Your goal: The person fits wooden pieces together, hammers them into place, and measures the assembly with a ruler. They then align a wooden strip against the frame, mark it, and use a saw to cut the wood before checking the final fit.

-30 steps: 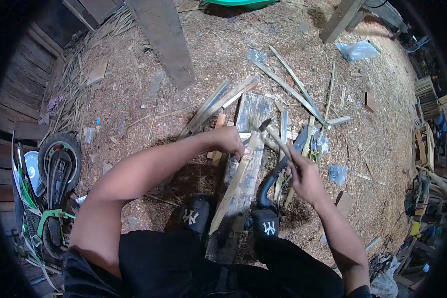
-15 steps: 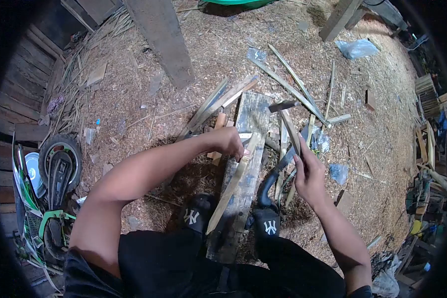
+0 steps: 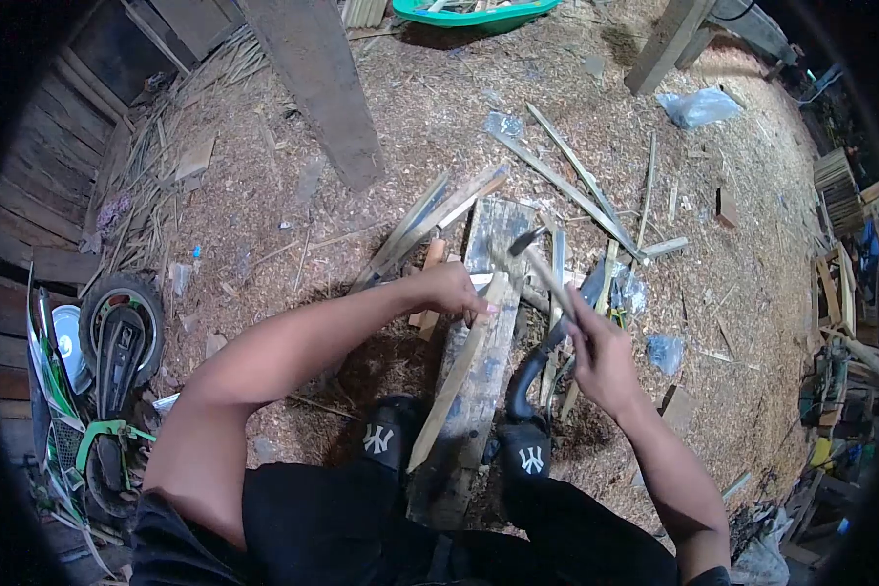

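My right hand (image 3: pixel 604 363) is closed around the handle of a hammer (image 3: pixel 551 274). The hammer's dark head hangs over the far part of a worn wooden plank (image 3: pixel 495 344), near my left hand. Closed on the upper end of a pale wooden strip (image 3: pixel 451 408), my left hand (image 3: pixel 456 291) rests above the plank. The strip slants down along the plank toward me. A pale, flat edge shows beside the left fingers, too small to identify. An orange-brown wooden piece (image 3: pixel 433 256) lies just beyond the left wrist.
My sandalled feet flank the plank. Several wooden strips (image 3: pixel 576 195) lie on the shaving-covered floor ahead. A post (image 3: pixel 317 93) stands at upper left, a green basin (image 3: pixel 474 14) at the top, a plastic bag (image 3: pixel 698 107) at upper right. A small motorbike (image 3: pixel 117 337) is at left.
The hammer head has dropped toward the plank and shifted left, and my right hand has tilted with it. My left hand keeps hold of the strip. The view has tipped slightly upward.
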A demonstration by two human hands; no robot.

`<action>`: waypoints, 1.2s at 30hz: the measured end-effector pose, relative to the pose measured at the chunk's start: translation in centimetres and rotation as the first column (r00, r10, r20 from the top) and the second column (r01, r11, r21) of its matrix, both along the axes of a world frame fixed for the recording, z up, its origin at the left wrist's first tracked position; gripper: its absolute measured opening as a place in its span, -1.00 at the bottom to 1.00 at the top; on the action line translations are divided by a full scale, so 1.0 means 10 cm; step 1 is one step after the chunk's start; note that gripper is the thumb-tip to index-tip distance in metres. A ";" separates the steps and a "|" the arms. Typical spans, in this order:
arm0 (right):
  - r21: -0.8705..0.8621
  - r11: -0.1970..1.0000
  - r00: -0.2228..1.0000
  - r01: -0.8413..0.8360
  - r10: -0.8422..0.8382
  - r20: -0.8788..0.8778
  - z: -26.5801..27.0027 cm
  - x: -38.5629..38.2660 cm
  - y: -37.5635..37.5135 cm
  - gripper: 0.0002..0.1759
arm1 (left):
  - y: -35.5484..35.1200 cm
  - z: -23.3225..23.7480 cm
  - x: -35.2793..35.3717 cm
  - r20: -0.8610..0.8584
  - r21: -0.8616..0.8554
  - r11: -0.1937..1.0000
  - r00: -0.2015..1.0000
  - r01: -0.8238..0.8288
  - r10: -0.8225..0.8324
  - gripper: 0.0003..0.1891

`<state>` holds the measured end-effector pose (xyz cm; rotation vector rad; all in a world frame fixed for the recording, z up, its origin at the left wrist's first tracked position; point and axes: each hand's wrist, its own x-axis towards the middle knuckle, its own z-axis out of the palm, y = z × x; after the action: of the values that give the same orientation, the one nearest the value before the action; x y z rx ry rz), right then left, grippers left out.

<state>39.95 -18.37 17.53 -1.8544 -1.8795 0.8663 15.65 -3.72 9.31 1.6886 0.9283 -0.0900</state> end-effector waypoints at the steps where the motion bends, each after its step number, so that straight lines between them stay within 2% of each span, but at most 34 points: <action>1: 0.148 0.988 0.996 0.054 -0.043 -0.074 0.03 -0.01 0.01 -0.43 | 0.04 0.01 -0.01 -0.088 0.035 0.997 0.993 0.076 -0.072 -0.41; 3: 0.423 0.898 0.983 0.119 -0.046 -0.180 -0.02 -0.01 -0.01 -0.46 | 0.03 0.01 -0.01 -0.095 0.036 0.995 0.991 0.097 -0.094 -0.40; 4: 0.423 0.898 0.983 0.121 -0.049 -0.178 -0.09 0.01 -0.03 -0.46 | 0.03 0.01 -0.01 -0.103 0.046 0.992 0.988 0.120 -0.115 -0.40; 5: 0.188 0.982 0.998 0.028 -0.018 -0.053 -0.16 0.03 -0.09 -0.46 | 0.02 0.03 0.01 -0.103 0.048 0.991 0.988 0.123 -0.117 -0.40; 6: -0.064 0.997 0.997 -0.043 0.047 0.059 -0.24 0.04 -0.13 -0.46 | -0.01 0.10 0.05 -0.179 0.110 0.985 0.978 0.131 -0.110 -0.41; 7: 0.020 0.999 0.997 -0.033 0.032 0.070 -0.31 0.00 -0.17 -0.45 | 0.00 0.16 0.07 -0.253 0.174 0.975 0.963 0.141 -0.094 -0.41; 8: 0.030 0.999 0.997 -0.033 0.031 0.068 -0.31 0.03 -0.13 -0.45 | 0.03 0.13 0.08 -0.256 0.185 0.973 0.962 0.141 -0.091 -0.41; 10: -0.058 0.998 0.999 0.018 -0.019 -0.031 -0.15 0.06 -0.05 -0.44 | 0.03 0.00 0.07 -0.223 0.082 0.990 0.971 0.112 -0.091 -0.39; 12: -0.018 0.998 0.995 0.058 -0.059 -0.079 0.02 0.03 0.01 -0.46 | 0.06 0.02 0.07 -0.183 0.058 0.986 0.973 0.155 -0.143 -0.39; 14: 0.340 0.927 0.978 0.158 -0.101 -0.180 0.08 -0.01 -0.01 -0.45 | 0.02 0.09 0.06 -0.260 0.142 0.969 0.952 0.203 -0.161 -0.39; 15: 0.485 0.863 0.978 0.142 -0.048 -0.201 -0.09 0.00 -0.04 -0.42 | 0.00 0.10 0.09 -0.302 0.141 0.972 0.943 0.188 -0.138 -0.41; 16: 0.482 0.864 0.978 0.146 -0.052 -0.202 -0.20 0.00 -0.11 -0.42 | 0.00 0.06 0.08 -0.303 0.138 0.972 0.942 0.192 -0.143 -0.41; 18: 0.115 0.985 0.975 -0.131 0.107 0.195 -0.28 0.01 -0.20 -0.45 | 0.03 0.01 0.07 -0.216 0.067 0.985 0.966 0.159 -0.141 -0.39; 20: 0.102 0.989 0.980 -0.103 0.084 0.178 -0.19 0.00 -0.14 -0.44 | 0.07 -0.06 0.08 -0.220 0.055 0.987 0.966 0.149 -0.134 -0.38; 22: 0.171 0.982 0.985 0.084 -0.056 -0.162 0.00 -0.02 -0.05 -0.45 | 0.05 -0.04 0.07 -0.224 0.028 0.991 0.967 0.129 -0.120 -0.37; 23: 0.318 0.943 0.984 0.102 -0.049 -0.171 0.04 -0.02 -0.04 -0.41 | 0.05 0.03 0.08 -0.242 0.056 0.987 0.961 0.153 -0.135 -0.37; 24: 0.321 0.941 0.984 0.103 -0.050 -0.170 -0.07 0.01 -0.03 -0.41 | 0.06 0.10 0.11 -0.262 0.089 0.979 0.953 0.181 -0.152 -0.37; 26: 0.568 0.822 0.987 -0.023 0.110 -0.120 -0.41 0.06 -0.06 -0.46 | 0.06 0.00 0.12 -0.257 0.128 0.977 0.957 0.168 -0.131 -0.39; 27: -0.071 0.997 1.000 -0.024 0.025 0.016 -0.21 0.00 -0.13 -0.46 | 0.07 -0.03 0.11 -0.242 0.156 0.966 0.956 0.206 -0.165 -0.39; 28: -0.069 0.997 0.999 -0.025 0.027 0.018 -0.22 0.03 -0.13 -0.46 | 0.07 -0.06 0.10 -0.227 0.184 0.953 0.954 0.241 -0.198 -0.39; 30: 0.088 0.996 0.997 -0.018 0.024 -0.069 -0.30 0.09 -0.13 -0.42 | 0.10 -0.12 0.07 -0.188 0.147 0.966 0.965 0.212 -0.183 -0.39; 31: 0.075 0.996 0.994 0.041 -0.033 -0.103 0.00 0.02 -0.08 -0.43 | 0.08 -0.13 0.04 -0.146 0.100 0.980 0.977 0.174 -0.159 -0.38; 32: 0.067 0.997 0.994 0.035 -0.028 -0.104 -0.02 0.00 -0.08 -0.43 | 0.07 -0.14 0.03 -0.145 0.092 0.981 0.977 0.169 -0.155 -0.38; 33: 0.272 0.957 0.987 0.098 -0.059 -0.150 -0.04 -0.02 -0.08 -0.43 | 0.09 -0.11 0.04 -0.175 0.107 0.975 0.969 0.193 -0.173 -0.35; 34: 0.465 0.869 0.976 0.168 -0.081 -0.201 -0.06 -0.01 -0.07 -0.44 | 0.12 -0.09 0.06 -0.206 0.125 0.967 0.959 0.222 -0.194 -0.31; 35: 0.600 0.800 0.990 0.020 0.068 -0.124 -0.39 0.10 -0.05 -0.44 | 0.12 -0.13 0.07 -0.180 0.147 0.962 0.963 0.230 -0.202 -0.33; 36: 0.605 0.796 0.991 0.022 0.065 -0.121 -0.33 0.09 -0.07 -0.44 | 0.10 -0.10 0.09 -0.179 0.153 0.960 0.962 0.232 -0.204 -0.33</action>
<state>40.82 -19.04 14.23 -1.3382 -1.8084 0.3103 16.50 -2.77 8.28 1.9659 0.8849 -0.3065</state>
